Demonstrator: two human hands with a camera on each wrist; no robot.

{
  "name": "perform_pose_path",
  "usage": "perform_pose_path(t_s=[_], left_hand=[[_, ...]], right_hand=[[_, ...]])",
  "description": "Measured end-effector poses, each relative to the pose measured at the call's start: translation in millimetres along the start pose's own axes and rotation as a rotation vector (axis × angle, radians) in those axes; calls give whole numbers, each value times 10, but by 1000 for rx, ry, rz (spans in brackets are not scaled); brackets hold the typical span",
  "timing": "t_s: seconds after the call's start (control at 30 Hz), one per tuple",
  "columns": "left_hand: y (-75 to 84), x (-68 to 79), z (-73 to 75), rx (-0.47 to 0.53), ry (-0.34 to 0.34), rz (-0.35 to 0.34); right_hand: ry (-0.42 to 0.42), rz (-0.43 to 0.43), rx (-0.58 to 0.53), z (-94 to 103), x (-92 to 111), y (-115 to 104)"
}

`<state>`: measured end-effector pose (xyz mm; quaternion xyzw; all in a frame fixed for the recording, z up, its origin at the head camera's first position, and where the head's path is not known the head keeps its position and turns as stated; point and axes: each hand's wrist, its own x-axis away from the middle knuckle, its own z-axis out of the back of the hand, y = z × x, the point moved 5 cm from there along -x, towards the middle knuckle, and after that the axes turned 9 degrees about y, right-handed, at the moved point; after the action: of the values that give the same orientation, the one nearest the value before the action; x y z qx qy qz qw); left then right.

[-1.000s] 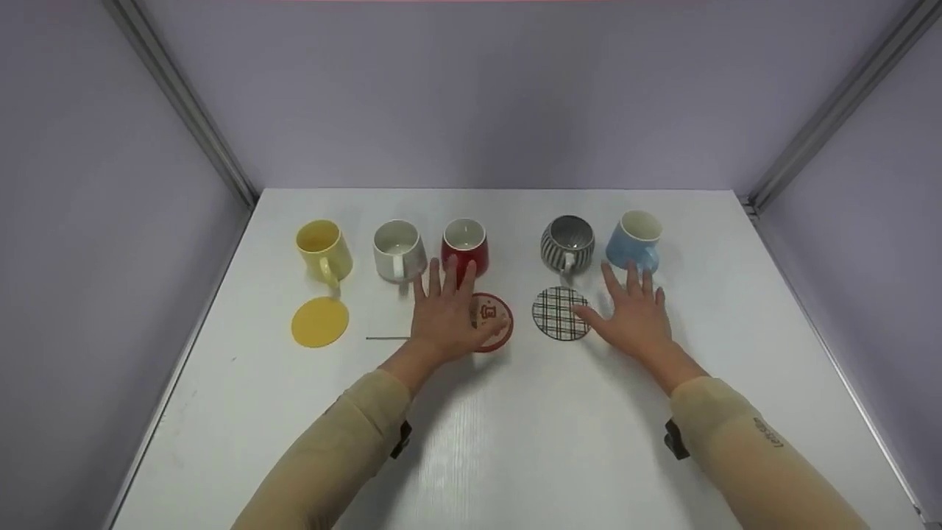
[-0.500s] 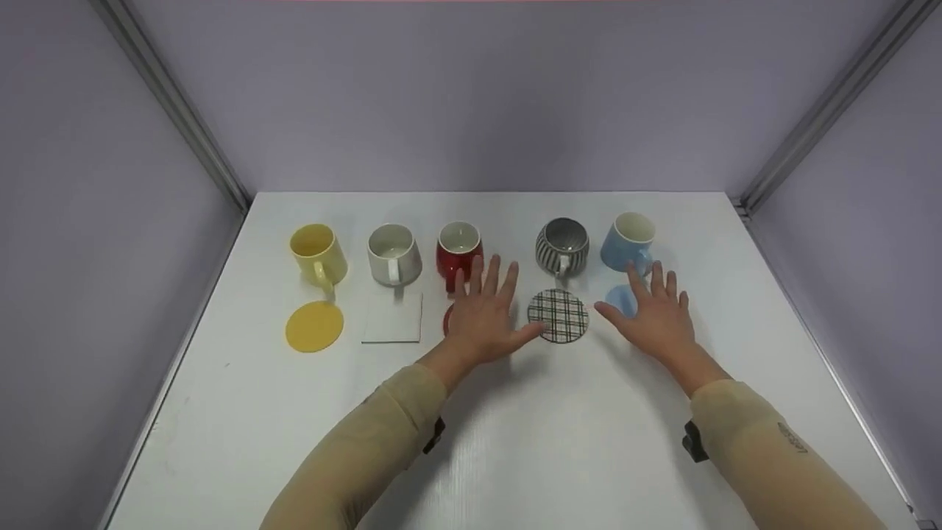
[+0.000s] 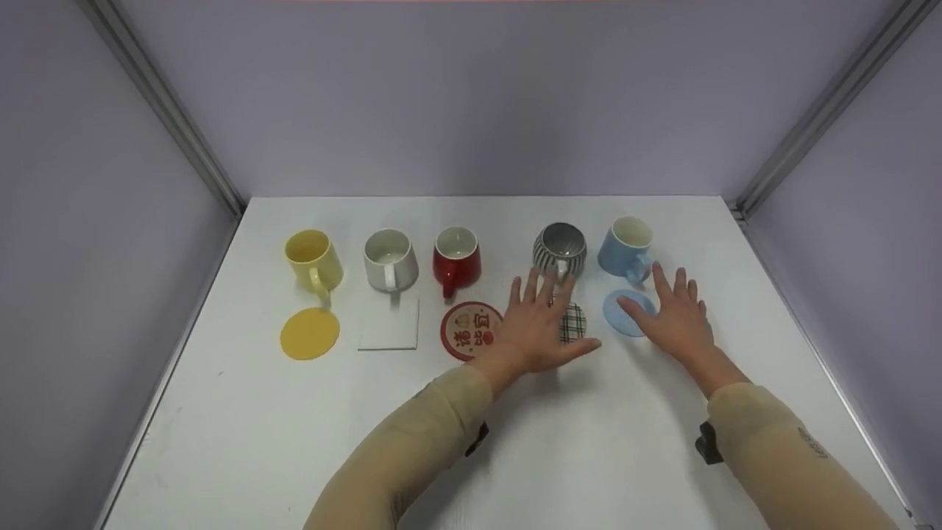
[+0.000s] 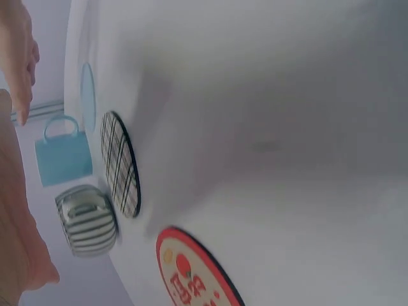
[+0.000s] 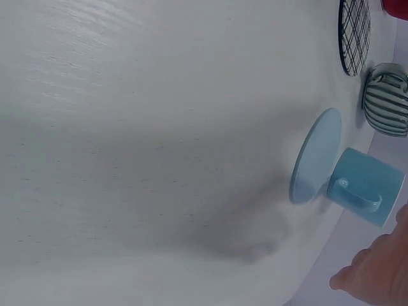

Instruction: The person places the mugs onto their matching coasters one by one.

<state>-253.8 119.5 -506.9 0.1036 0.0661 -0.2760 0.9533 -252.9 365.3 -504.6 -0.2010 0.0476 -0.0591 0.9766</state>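
My left hand (image 3: 536, 327), fingers spread, hovers over the plaid round coaster (image 3: 572, 324) and covers much of it. Its fingertips overlap the grey striped mug (image 3: 558, 246) in the head view. Beside the light blue coaster (image 3: 627, 313) hangs my right hand (image 3: 677, 322), also spread and holding nothing, its thumb over that coaster's edge. The light blue mug (image 3: 624, 249) stands just behind. In the left wrist view the plaid coaster (image 4: 119, 162) lies flat, well below the hand. From the right wrist, the blue mug (image 5: 364, 186) shows next to its coaster (image 5: 317, 156).
To the left stand a red mug (image 3: 456, 263), a white mug (image 3: 390, 261) and a yellow mug (image 3: 313, 261). In front of them lie a red patterned coaster (image 3: 464, 331), a white square coaster (image 3: 388, 325) and a yellow coaster (image 3: 310, 334). Walls close off the back and sides.
My left hand has moved right, from over the red coaster to over the plaid one. My right hand has shifted slightly right, uncovering the blue coaster. Mugs and coasters stay put.
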Motion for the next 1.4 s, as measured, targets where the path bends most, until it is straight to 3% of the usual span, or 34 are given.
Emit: perform_pose_path(t_s=[0.3,0.47,0.63,0.97,1.4], left_hand=[[368,-116,-274,22,-54,-108],[496,-184,-459,22,-66,-145],[581,-212,-654,38,-95,-190],[598,-222,-876,-106,-94,-356],[648,-189,-968,-125,-80,-382]], right_hand=[[-22,-170,-202,102,-76,196],[-21,-297,-334,147,-139,298],[-35,-365,-445,149,-182,330],[-60,-389,-478,144,-248,321],[-60,-385,-457,120,-178,324]])
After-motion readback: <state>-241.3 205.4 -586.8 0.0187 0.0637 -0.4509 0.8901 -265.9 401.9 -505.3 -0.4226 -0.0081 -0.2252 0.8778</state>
